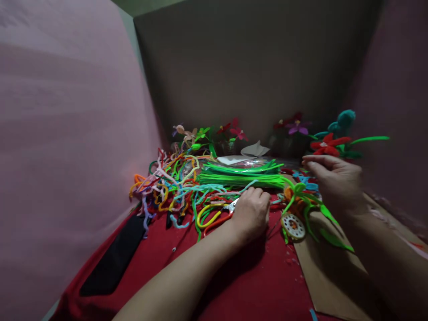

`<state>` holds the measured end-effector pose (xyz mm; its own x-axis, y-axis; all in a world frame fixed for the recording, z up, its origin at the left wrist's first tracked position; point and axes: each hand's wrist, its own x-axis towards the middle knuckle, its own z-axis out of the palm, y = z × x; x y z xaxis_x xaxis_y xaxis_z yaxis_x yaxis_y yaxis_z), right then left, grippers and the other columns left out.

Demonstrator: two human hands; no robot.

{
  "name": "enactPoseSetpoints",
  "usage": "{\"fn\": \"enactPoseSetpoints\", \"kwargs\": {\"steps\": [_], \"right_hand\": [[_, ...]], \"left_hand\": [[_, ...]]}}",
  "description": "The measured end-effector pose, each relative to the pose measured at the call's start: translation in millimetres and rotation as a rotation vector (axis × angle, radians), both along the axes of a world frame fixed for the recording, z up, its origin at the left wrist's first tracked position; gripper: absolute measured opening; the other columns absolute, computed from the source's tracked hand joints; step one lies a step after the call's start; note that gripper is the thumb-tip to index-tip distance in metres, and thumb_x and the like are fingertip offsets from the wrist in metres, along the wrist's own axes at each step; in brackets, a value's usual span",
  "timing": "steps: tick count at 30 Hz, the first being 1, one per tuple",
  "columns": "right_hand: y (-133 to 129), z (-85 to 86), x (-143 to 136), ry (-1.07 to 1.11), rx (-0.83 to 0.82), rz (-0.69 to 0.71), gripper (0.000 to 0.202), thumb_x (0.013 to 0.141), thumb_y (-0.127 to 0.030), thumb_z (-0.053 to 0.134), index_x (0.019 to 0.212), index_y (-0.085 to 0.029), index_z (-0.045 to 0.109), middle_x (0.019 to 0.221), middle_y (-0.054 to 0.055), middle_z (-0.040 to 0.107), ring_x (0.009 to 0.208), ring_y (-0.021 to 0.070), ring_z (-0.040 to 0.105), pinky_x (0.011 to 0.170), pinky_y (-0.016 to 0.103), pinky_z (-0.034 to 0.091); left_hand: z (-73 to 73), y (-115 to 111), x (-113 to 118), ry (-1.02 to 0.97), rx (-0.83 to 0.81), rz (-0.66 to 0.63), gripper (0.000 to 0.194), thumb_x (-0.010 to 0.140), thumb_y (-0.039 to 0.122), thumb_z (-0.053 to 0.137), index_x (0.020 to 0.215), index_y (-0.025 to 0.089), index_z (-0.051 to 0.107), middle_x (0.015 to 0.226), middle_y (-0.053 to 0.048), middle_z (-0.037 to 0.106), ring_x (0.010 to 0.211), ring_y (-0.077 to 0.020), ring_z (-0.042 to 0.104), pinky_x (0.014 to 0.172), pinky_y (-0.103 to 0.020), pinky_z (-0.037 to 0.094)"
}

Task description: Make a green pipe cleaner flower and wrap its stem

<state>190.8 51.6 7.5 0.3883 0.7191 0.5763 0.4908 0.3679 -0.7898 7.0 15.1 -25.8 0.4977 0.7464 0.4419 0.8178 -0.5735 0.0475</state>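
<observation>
My left hand (251,214) rests low over the red cloth with its fingers curled, beside the blades of the yellow and orange handled scissors (214,217). Whatever lies under its fingers is hidden. Raised at the right, my right hand (337,180) has its thumb and forefinger pinched together near the red flower (329,145); anything between the fingertips is too small to make out. Between the hands lie a white round disc with holes (293,226) and green leafy stems (302,191). Behind my left hand is a bundle of green pipe cleaners (240,178).
A tangle of coloured pipe cleaners (174,178) spreads over the left of the red cloth (267,285). A black flat object (113,256) lies at the left edge, cardboard (324,276) at the right. Fuzzy flowers (234,129) stand along the back.
</observation>
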Motion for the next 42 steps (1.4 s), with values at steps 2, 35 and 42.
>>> {"fn": "enactPoseSetpoints", "kwargs": {"steps": [2, 35, 42], "right_hand": [[2.8, -4.8, 4.9, 0.057, -0.068, 0.028, 0.028, 0.072, -0.029, 0.057, 0.091, -0.013, 0.069, 0.073, 0.007, 0.067, 0.058, 0.0146, 0.058, 0.052, 0.025, 0.044], [114.6, -2.6, 7.8, -0.481, -0.573, 0.377, 0.009, 0.067, -0.017, 0.062, 0.065, -0.014, 0.071, 0.046, 0.001, 0.059, 0.038, 0.0077, 0.049, 0.04, 0.017, 0.035], [119.2, -2.3, 6.2, -0.278, -0.52, 0.358, 0.013, 0.065, -0.008, 0.057, 0.068, -0.013, 0.069, 0.045, 0.001, 0.058, 0.038, 0.0102, 0.051, 0.039, 0.019, 0.039]], "left_hand": [[-5.4, 1.4, 0.5, -0.005, -0.027, 0.0, 0.02, 0.087, 0.021, 0.036, 0.093, 0.018, 0.056, 0.088, -0.007, 0.058, 0.084, -0.02, 0.049, 0.077, -0.032, 0.042], [-14.9, 97.1, 0.6, 0.113, -0.075, 0.36, 0.062, 0.081, 0.043, 0.047, 0.135, 0.017, 0.032, 0.137, -0.017, 0.036, 0.125, -0.0327, 0.031, 0.101, -0.049, 0.021], [-17.2, 98.6, 1.0, 0.137, -0.063, 0.375, 0.067, 0.078, 0.044, 0.051, 0.136, 0.016, 0.032, 0.135, -0.019, 0.039, 0.124, -0.0335, 0.034, 0.1, -0.049, 0.021]]}}
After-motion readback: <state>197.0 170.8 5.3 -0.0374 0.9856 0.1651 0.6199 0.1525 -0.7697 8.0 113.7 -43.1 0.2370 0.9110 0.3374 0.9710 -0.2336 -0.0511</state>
